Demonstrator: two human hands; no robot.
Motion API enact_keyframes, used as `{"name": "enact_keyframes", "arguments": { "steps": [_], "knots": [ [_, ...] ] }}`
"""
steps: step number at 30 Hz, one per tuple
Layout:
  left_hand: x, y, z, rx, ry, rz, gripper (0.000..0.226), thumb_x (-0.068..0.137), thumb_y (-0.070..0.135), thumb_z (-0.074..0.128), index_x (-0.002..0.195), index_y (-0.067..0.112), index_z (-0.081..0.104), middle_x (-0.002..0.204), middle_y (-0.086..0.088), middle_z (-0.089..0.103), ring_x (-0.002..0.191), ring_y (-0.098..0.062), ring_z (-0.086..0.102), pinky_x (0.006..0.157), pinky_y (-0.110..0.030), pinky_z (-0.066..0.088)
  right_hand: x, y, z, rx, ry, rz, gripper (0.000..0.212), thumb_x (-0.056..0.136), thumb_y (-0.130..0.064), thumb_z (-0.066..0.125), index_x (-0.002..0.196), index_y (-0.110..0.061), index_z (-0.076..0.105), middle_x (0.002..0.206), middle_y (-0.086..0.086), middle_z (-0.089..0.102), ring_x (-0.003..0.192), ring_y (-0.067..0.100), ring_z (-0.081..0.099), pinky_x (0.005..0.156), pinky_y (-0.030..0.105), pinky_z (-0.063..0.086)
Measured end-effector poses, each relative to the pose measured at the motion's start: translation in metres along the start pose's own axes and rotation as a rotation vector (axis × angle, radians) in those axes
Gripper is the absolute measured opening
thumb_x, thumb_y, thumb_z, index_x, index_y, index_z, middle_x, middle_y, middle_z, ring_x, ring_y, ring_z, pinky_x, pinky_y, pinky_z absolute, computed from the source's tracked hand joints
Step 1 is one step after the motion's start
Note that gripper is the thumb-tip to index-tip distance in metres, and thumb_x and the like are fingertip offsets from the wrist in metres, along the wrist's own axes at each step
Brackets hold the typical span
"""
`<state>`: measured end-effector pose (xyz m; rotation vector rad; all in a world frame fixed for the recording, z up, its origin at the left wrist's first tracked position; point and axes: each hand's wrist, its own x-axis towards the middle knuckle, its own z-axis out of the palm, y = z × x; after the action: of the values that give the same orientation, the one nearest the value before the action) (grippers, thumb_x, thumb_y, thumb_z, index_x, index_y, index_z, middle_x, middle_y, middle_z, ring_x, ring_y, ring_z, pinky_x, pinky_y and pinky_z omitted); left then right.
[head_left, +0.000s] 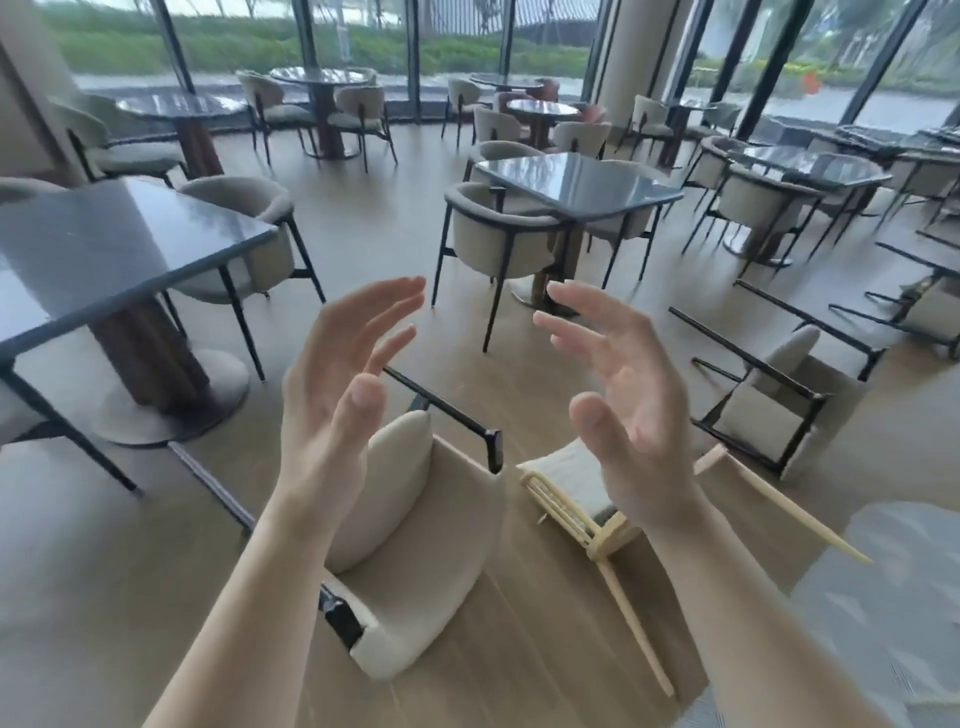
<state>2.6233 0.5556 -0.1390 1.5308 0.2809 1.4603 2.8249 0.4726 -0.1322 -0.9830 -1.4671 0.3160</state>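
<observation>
- Beige chair (415, 561): lay on its side on the floor (363, 234) in the lower middle of the frame, directly under the left hand. It had a padded, curved backrest, a rounded cream cushion and a black metal frame. One black bar ran up towards the centre of the frame.
- Pale wooden chair (571, 488): also on its side, just right of the beige chair, close to it but apart. It had a light wood frame with thin slats, a pale seat pad and slim tapered legs pointing to the lower right. The right wrist covered part of it in the view.
- Left hand (337, 384): raised at mid-frame with the palm turned inward. Fingers were nearly straight and slightly spread, the thumb stood apart, and it held nothing.
- Right hand (623, 395): mirrored the left, palm inward and facing it. Fingers were loosely extended and fanned, with nothing in its grasp. A clear gap lay between the two hands; neither touched a chair.
- Both forearms were bare and rose from the bottom edge of the frame.
- Third chair (769, 410): black-framed with a beige cushion, on its side at middle right, well apart from the hands.
- Dark-topped table (104, 260) stood at left, and another table (576, 182) stood at upper centre with upright chairs round it.
</observation>
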Motion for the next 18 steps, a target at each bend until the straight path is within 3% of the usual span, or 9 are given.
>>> {"name": "enact_keyframes", "arguments": {
  "steps": [8, 14, 18],
  "knots": [
    [-0.026, -0.032, 0.075, 0.289, 0.299, 0.019, 0.066, 0.090, 0.076, 0.061, 0.139, 0.032, 0.062, 0.147, -0.003, 0.063, 0.144, -0.037, 0.052, 0.117, -0.054, 0.042, 0.041, 0.092, -0.059, 0.303, -0.219, -0.036, 0.084, 0.094, -0.071, 0.061, 0.146, -0.007, 0.050, 0.149, 0.010, 0.059, 0.131, 0.029, 0.066, 0.110, 0.056, 0.052],
    [-0.041, -0.027, 0.103, 0.442, 0.491, -0.018, 0.062, 0.093, 0.073, 0.060, 0.140, 0.031, 0.060, 0.147, -0.001, 0.062, 0.144, -0.035, 0.052, 0.116, -0.050, 0.042, 0.064, 0.116, -0.040, 0.524, -0.403, -0.023, 0.067, 0.095, -0.067, 0.065, 0.145, -0.024, 0.052, 0.150, 0.012, 0.059, 0.132, 0.031, 0.066, 0.110, 0.049, 0.052],
    [-0.038, -0.044, 0.094, 0.473, 0.553, -0.027, 0.066, 0.094, 0.072, 0.059, 0.141, 0.024, 0.057, 0.148, -0.006, 0.061, 0.145, -0.039, 0.051, 0.117, -0.051, 0.041, 0.073, 0.140, -0.019, 0.617, -0.440, 0.004, 0.065, 0.095, -0.064, 0.067, 0.144, -0.024, 0.051, 0.149, 0.014, 0.058, 0.132, 0.034, 0.065, 0.111, 0.047, 0.050]
  ]
}}
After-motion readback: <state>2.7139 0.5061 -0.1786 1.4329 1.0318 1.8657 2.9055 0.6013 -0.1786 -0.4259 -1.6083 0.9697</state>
